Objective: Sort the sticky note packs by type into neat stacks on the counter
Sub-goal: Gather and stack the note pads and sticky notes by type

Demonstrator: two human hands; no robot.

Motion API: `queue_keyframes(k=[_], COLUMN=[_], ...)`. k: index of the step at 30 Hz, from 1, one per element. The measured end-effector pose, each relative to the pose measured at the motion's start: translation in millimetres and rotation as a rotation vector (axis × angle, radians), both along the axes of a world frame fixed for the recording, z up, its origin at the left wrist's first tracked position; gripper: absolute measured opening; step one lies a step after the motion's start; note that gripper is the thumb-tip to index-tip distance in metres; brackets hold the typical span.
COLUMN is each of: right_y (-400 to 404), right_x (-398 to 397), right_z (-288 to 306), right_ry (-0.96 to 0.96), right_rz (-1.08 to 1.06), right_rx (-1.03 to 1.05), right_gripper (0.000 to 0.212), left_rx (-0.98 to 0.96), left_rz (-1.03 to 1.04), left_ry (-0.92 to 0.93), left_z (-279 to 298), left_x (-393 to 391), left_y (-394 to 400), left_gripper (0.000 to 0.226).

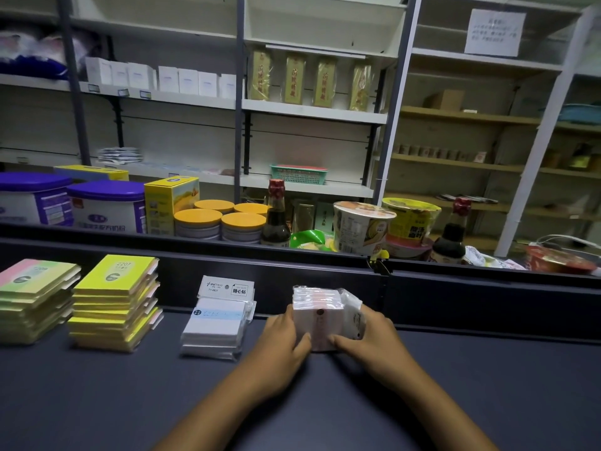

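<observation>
Against rear ledge, hands square pink stack.

The top pack of the yellow sticky note stack reads "2207". The white pack's header card shows "TY-8837" and "随心贴". The paper notice on the shelving is too blurred to read.

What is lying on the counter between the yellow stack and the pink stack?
The white stack lies between the yellow stack and pink stack, head view.
</observation>
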State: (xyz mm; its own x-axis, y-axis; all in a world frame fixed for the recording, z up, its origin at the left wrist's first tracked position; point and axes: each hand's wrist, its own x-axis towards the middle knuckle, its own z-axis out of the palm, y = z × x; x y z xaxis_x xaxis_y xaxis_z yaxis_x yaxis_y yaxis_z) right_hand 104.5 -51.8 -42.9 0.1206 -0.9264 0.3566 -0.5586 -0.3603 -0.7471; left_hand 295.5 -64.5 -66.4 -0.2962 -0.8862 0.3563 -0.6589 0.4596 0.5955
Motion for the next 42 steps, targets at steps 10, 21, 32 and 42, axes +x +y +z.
queue_keyframes(k=[10, 21, 32, 42], right_y=[-3, 11, -1, 2], right_x=[-1, -16, -12, -5], right_z=[-4, 29, 17, 10], right_ry=[0.003, -0.183, -0.637, -0.259], right_rz=[-0.011, 0.05, 0.212, 0.147], right_rx=[-0.008, 0.042, 0.161, 0.038], right_gripper=[0.078, 0.046, 0.073, 0.047], left_rx=[0.044, 0.1, 0.17, 0.11], left_rz=[0.036, -0.132, -0.113, -0.035], left_ry=[-0.121, 0.444, 0.697, 0.313], left_z=[3, 30, 30, 16], left_x=[0, 16, 15, 12], left_y=[1, 1, 5, 2], left_gripper=[0.048, 0.077, 0.044, 0.047])
